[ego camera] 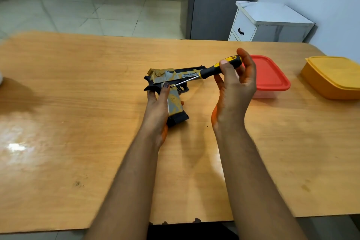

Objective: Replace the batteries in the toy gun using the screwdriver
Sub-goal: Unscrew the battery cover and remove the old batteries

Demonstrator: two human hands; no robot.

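A yellow, grey and black toy gun (167, 78) is held above the wooden table (78, 103), barrel pointing right. My left hand (157, 107) grips its handle, thumb up near the trigger area. My right hand (236, 85) pinches the black and yellow handle of a screwdriver (212, 70). Its thin metal shaft slants down to the left, and the tip meets the gun just above the grip, beside my left thumb.
A clear box with a red lid (270, 76) sits just behind my right hand. A yellow lidded container (333, 76) stands at the table's right edge. Beyond the table are a white drawer cabinet (268, 21) and a tiled floor.
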